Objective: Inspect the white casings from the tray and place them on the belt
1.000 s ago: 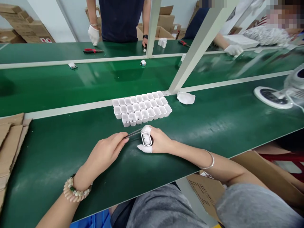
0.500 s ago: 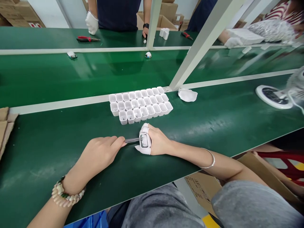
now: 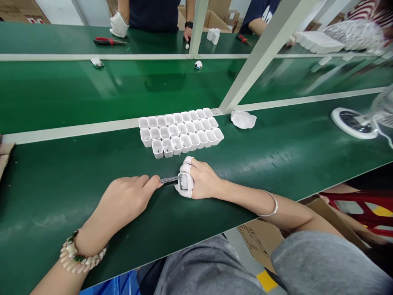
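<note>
Clothing (image 3: 196, 266) in grey spreads at 6 o'clock, taking the held cup (image 3: 186, 183) as the middle of the dial, and a cardboard box (image 3: 258, 241) sits at 4, below the table edge. A beaded bracelet (image 3: 81, 257) circles the left wrist at 8 o'clock. The left hand (image 3: 129, 198) pinches a pair of tweezers (image 3: 169, 180), which points toward 3 o'clock into the cup's mouth; whether the tips clasp anything inside, I cannot tell. The right hand (image 3: 202, 180), its arm coming in between 3 and 4 o'clock, grasps that cup with white finger covers (image 3: 185, 168) on, over the green table (image 3: 276, 164). Just beyond, at 12 o'clock, other cups (image 3: 181, 131) stand upright in three rows. A thin white piece (image 3: 243, 120) lies between 1 and 2 o'clock. Past the pale rail (image 3: 76, 129), a green belt (image 3: 123, 98) carries two small parts (image 3: 198, 65), one at 11 o'clock and one at 12. On the far bench (image 3: 46, 39), red-and-black pliers (image 3: 109, 41) lie at 11 o'clock; a co-worker (image 3: 153, 14) in dark blue stands behind it, gloved hand (image 3: 118, 25) at 11 and bare hand (image 3: 187, 33) at 12.
</note>
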Tool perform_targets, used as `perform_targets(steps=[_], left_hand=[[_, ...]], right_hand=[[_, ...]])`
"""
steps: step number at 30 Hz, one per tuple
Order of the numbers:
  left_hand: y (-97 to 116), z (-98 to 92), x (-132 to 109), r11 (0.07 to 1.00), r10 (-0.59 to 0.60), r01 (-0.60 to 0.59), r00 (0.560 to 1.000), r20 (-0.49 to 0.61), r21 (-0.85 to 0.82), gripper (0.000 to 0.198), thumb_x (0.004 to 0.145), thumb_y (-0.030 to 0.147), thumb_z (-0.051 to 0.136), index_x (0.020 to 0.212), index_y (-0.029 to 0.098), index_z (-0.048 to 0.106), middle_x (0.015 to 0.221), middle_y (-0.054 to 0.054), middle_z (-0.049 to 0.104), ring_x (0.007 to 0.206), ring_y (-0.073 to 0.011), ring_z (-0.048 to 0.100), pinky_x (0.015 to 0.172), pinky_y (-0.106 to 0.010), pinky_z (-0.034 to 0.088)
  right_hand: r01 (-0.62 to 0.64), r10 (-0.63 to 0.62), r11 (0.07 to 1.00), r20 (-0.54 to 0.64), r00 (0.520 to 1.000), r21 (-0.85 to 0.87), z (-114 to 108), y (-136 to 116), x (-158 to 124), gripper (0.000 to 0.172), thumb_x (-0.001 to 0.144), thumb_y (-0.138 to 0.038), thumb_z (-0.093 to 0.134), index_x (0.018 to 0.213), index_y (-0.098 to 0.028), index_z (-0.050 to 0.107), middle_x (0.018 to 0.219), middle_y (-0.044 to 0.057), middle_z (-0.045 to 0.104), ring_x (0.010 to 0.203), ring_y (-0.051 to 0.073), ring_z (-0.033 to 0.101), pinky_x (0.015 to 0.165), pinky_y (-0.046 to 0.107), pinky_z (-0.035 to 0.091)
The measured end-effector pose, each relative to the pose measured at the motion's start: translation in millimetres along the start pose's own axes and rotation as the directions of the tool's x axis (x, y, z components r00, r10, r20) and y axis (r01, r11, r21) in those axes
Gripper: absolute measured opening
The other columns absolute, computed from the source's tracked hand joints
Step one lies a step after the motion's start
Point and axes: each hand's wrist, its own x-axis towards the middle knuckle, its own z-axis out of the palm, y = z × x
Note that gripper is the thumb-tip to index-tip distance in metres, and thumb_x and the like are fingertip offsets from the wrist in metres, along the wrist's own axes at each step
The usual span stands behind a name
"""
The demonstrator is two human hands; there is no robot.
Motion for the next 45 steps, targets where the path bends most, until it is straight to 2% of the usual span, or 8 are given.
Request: perform_targets(steps=[10, 16, 23, 27, 35, 39, 42, 45], left_hand=[[0.1, 4.4, -2.3, 0.994, 0.001, 0.002, 1.0, 0.029, -0.106, 0.025, 0.1, 0.023, 0.038, 0.082, 0.018, 0.055, 0.054, 0.003, 0.056, 0.043, -0.0157, 0.053, 0.046, -0.03, 0.02], [-1.3, 8.0, -2.8, 0.964, -0.024, 0.041, 0.997, 0.067, -0.261, 0.027, 0.102, 0.028, 0.033, 0.092, 0.017, 0.056, 0.059, 0.003, 0.061, 0.045, -0.0142, 0.054, 0.045, -0.029, 0.025], [-3.2, 9.5, -3.0, 0.917, -0.014, 0.06, 0.993, 0.118, -0.394, 0.03, 0.103, 0.03, 0.031, 0.097, 0.018, 0.057, 0.065, 0.002, 0.064, 0.048, -0.0121, 0.056, 0.047, -0.025, 0.032], [-4.9, 10.2, -3.3, 0.895, 0.0, 0.055, 0.992, 0.123, -0.443, 0.029, 0.102, 0.031, 0.032, 0.1, 0.018, 0.058, 0.064, 0.002, 0.063, 0.049, -0.0115, 0.056, 0.049, -0.023, 0.034], [-3.4, 3.7, -0.1, 0.789, 0.023, 0.07, 0.989, 0.143, -0.611, 0.029, 0.103, 0.028, 0.031, 0.101, 0.018, 0.057, 0.065, 0.004, 0.061, 0.048, -0.0091, 0.053, 0.05, -0.022, 0.036], [-3.7, -2.5, -1.8, 0.842, 0.028, -0.002, 0.999, 0.039, -0.539, 0.023, 0.102, 0.026, 0.035, 0.101, 0.017, 0.057, 0.067, 0.003, 0.064, 0.05, -0.0098, 0.056, 0.05, -0.023, 0.037], [-4.1, -4.4, -3.7, 0.918, 0.023, -0.054, 0.996, -0.083, -0.394, 0.02, 0.1, 0.025, 0.04, 0.101, 0.016, 0.058, 0.075, -0.001, 0.07, 0.055, -0.0118, 0.062, 0.051, -0.024, 0.039], [-1.6, -4.3, -3.6, 0.967, 0.032, -0.07, 0.987, -0.155, -0.247, 0.017, 0.099, 0.023, 0.044, 0.1, 0.014, 0.058, 0.073, -0.002, 0.069, 0.056, -0.0128, 0.062, 0.051, -0.025, 0.038]], right_hand=[[0.041, -0.035, 0.993, 0.059, 0.998, -0.113, 1.9, 4.1, -2.9, 0.023, 0.068, -0.034, 0.065, 0.079, -0.017, 0.056, 0.08, 0.004, 0.047, 0.063, 0.014, 0.049, 0.055, 0.028, 0.045], [0.029, -0.029, 1.0, -0.009, 1.0, 0.012, -1.3, -0.4, -0.8, 0.02, 0.069, -0.033, 0.065, 0.078, -0.018, 0.055, 0.077, 0.003, 0.046, 0.063, 0.014, 0.049, 0.052, 0.025, 0.045], [0.046, -0.045, 0.997, -0.011, 0.999, 0.068, -3.4, -1.9, -2.4, 0.022, 0.069, -0.035, 0.065, 0.078, -0.018, 0.054, 0.078, 0.002, 0.046, 0.059, 0.012, 0.045, 0.051, 0.025, 0.044], [0.054, -0.056, 0.984, 0.004, 0.998, 0.172, -5.2, -5.3, -2.2, 0.022, 0.073, -0.036, 0.065, 0.078, -0.019, 0.052, 0.075, 0.001, 0.047, 0.065, 0.013, 0.049, 0.05, 0.023, 0.043], [0.039, -0.033, 0.932, -0.021, 0.999, 0.361, -3.4, -3.9, -1.3, 0.029, 0.071, -0.039, 0.07, 0.079, -0.021, 0.049, 0.073, 0.0, 0.048, 0.067, 0.014, 0.049, 0.054, 0.025, 0.045], [0.041, -0.022, 0.912, -0.05, 0.999, 0.407, -4.1, -2.2, -0.4, 0.03, 0.07, -0.037, 0.072, 0.08, -0.021, 0.049, 0.074, 0.0, 0.047, 0.066, 0.014, 0.049, 0.055, 0.025, 0.045], [0.039, -0.017, 0.926, -0.06, 0.998, 0.376, -4.7, -2.2, -0.2, 0.03, 0.07, -0.037, 0.072, 0.08, -0.021, 0.048, 0.074, 0.0, 0.047, 0.066, 0.014, 0.049, 0.054, 0.026, 0.044], [0.035, -0.017, 0.935, -0.052, 0.998, 0.354, -4.7, -2.6, 0.2, 0.029, 0.071, -0.035, 0.071, 0.08, -0.021, 0.048, 0.074, 0.0, 0.048, 0.067, 0.014, 0.049, 0.055, 0.026, 0.045]])
